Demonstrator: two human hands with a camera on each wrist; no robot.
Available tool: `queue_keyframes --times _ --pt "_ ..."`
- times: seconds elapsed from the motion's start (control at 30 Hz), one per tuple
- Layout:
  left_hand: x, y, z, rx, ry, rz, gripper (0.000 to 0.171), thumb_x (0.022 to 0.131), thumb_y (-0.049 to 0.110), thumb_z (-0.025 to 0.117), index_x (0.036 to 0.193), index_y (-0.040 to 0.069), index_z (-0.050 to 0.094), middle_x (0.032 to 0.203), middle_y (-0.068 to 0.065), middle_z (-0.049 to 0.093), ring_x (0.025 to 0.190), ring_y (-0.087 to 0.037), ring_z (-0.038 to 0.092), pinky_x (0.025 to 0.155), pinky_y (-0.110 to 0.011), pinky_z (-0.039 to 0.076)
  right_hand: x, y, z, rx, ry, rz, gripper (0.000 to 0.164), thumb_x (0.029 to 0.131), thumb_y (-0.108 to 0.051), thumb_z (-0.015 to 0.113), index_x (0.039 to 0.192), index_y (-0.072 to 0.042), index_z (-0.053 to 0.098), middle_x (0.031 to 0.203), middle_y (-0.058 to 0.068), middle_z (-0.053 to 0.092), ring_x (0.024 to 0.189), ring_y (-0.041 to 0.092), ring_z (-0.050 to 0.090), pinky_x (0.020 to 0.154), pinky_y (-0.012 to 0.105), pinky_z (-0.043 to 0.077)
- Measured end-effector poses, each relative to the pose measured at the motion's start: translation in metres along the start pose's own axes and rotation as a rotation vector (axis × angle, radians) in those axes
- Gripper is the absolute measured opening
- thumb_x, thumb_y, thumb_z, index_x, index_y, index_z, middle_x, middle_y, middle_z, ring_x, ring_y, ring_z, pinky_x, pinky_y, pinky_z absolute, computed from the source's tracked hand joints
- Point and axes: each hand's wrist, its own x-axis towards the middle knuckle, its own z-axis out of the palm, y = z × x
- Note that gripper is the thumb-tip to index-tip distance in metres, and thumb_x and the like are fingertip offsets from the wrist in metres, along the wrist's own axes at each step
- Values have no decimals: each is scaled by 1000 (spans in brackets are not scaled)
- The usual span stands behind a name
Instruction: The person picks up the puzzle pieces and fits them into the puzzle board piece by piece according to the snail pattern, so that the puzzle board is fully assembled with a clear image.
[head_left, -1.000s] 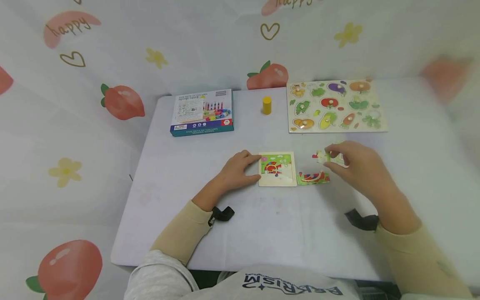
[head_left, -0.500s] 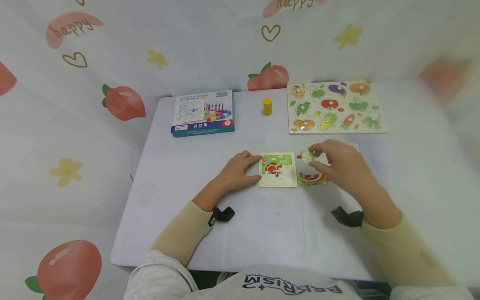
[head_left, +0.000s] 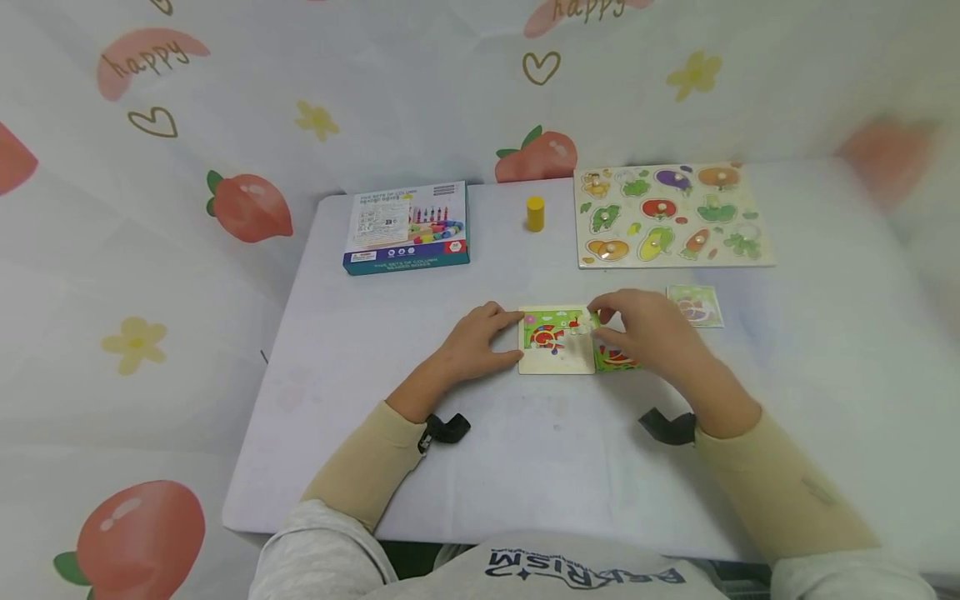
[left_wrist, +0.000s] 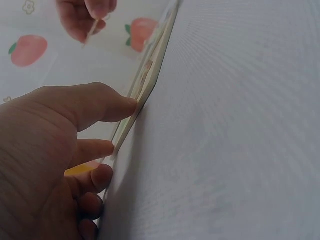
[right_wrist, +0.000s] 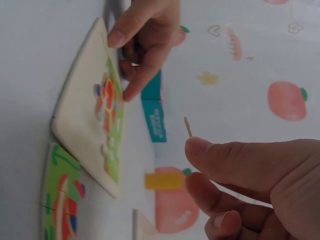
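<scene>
My left hand [head_left: 480, 337] touches the left edge of a small square wooden puzzle tray [head_left: 536, 364] with the tips of thumb and index finger. Fitted pieces in green and red fill its upper left part, and its lower part shows bare wood. My right hand [head_left: 652, 333] pinches a thin puzzle piece [head_left: 578, 324] between thumb and index finger, over the tray's upper right. In the right wrist view the puzzle piece [right_wrist: 188, 127] shows edge-on, raised off the tray. Green and red puzzle pieces [head_left: 615, 359] lie against the tray's right side, partly under my right hand.
A small square picture piece [head_left: 695, 307] lies right of the tray. Behind stand a vegetable peg puzzle board [head_left: 633, 229], a yellow cylinder [head_left: 535, 214] and a blue-edged box [head_left: 407, 227]. A printed cloth [head_left: 420, 92] hangs behind the table.
My right hand has carried the puzzle piece leftward, from right of the tray to over its upper right corner, uncovering the square picture piece. My left hand stays at the tray's edge.
</scene>
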Motion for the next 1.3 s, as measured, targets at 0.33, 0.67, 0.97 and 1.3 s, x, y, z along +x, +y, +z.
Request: queue_keyframes --times 0.33,0.67,0.97,1.3 --pt "0 0 -1 5 2 17 67 93 38 74 152 16 53 115 -2 54 96 -17 47 81 -33 42 19 11 24 50 -100 15 33 89 -13 79 120 -3 73 94 5 69 84 25 57 80 41 45" --pt "0 0 -1 5 3 15 67 92 38 74 151 15 53 115 -2 54 96 -16 47 81 -33 42 25 11 36 26 -114 39 33 88 -12 81 118 0 74 88 5 68 84 25 58 80 41 47" --pt "2 -2 1 2 17 29 67 92 38 75 151 15 53 113 -2 54 93 -16 47 79 -32 41 26 11 41 31 -110 57 32 87 -13 82 115 0 74 90 6 68 84 25 59 80 42 47" --pt "1 -1 1 12 12 24 67 92 38 74 151 15 53 115 -2 54 94 -16 47 80 -32 42 27 11 42 24 -116 59 31 86 -13 82 113 -1 74 84 5 63 80 24 55 74 39 44"
